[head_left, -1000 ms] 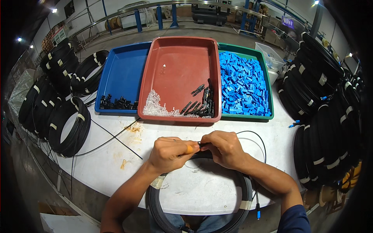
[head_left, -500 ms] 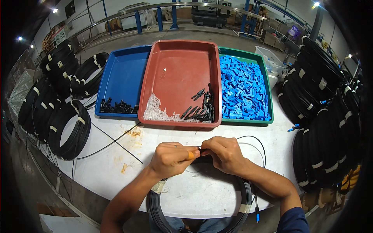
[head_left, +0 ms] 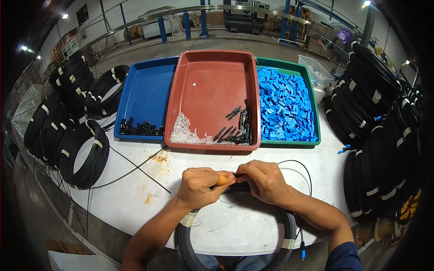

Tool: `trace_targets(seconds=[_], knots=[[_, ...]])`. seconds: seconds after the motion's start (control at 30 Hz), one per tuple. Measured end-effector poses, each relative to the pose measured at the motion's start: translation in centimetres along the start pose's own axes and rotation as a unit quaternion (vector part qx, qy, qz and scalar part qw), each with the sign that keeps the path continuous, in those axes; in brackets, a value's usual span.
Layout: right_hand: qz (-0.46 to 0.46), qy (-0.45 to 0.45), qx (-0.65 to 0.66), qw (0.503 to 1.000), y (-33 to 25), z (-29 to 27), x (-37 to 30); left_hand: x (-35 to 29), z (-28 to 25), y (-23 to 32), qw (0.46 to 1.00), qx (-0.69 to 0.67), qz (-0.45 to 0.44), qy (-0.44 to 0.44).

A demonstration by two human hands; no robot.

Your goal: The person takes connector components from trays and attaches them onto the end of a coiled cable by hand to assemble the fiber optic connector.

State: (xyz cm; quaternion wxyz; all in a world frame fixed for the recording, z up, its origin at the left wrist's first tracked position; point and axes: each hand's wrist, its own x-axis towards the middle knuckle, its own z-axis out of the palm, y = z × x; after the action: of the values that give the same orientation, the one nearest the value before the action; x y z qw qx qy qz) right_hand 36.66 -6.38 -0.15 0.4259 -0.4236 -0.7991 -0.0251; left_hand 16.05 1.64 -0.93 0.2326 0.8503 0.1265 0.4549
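My left hand [head_left: 198, 186] and my right hand [head_left: 263, 179] meet fingertip to fingertip above the far side of a black cable coil [head_left: 184, 241]. Both pinch a small black piece [head_left: 237, 175], mostly hidden by the fingers; whether it is a cable end or a connector part I cannot tell. Orange tape [head_left: 222, 179] wraps a digit of the left hand. White tape [head_left: 188, 219] binds the coil, which rests on the table's near edge. From near the right hand a thin black cable [head_left: 310, 180] loops out, and a blue connector [head_left: 303, 251] hangs at the coil's right.
Beyond my hands stand a blue tray [head_left: 147, 97] with black parts, a red tray [head_left: 212, 86] with clear and black pieces, and a green tray [head_left: 316, 122] of blue connectors. Cable coils are stacked left [head_left: 83, 176] and right [head_left: 384, 167] on the white table [head_left: 135, 212].
The whole view has shifted slightly, with trays and coils appearing a little further right and lower. Both hands keep their pinch on the small black piece, fingertips slightly changed.
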Motion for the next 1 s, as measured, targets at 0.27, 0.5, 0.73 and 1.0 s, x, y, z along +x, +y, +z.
trace_targets(seconds=[0.27, 0.5, 0.73, 1.0], knots=[[0.088, -0.029, 0.089, 0.992, 0.7, 0.7, -0.4, 0.0, 0.1, -0.4, 0.988, 0.07, 0.136, -0.024], [0.029, -0.008, -0.003, 1.0, 0.0, 0.2, -0.1, -0.2, 0.5, -0.1, 0.998, -0.052, -0.038, 0.027], [0.089, -0.047, 0.081, 0.992, 0.4, 0.6, -0.2, 0.1, -0.1, -0.3, 0.981, 0.076, 0.178, -0.021], [0.048, -0.021, 0.021, 0.998, 0.0, 0.1, -0.1, -0.1, 0.0, 0.2, 1.0, -0.015, -0.014, -0.002]])
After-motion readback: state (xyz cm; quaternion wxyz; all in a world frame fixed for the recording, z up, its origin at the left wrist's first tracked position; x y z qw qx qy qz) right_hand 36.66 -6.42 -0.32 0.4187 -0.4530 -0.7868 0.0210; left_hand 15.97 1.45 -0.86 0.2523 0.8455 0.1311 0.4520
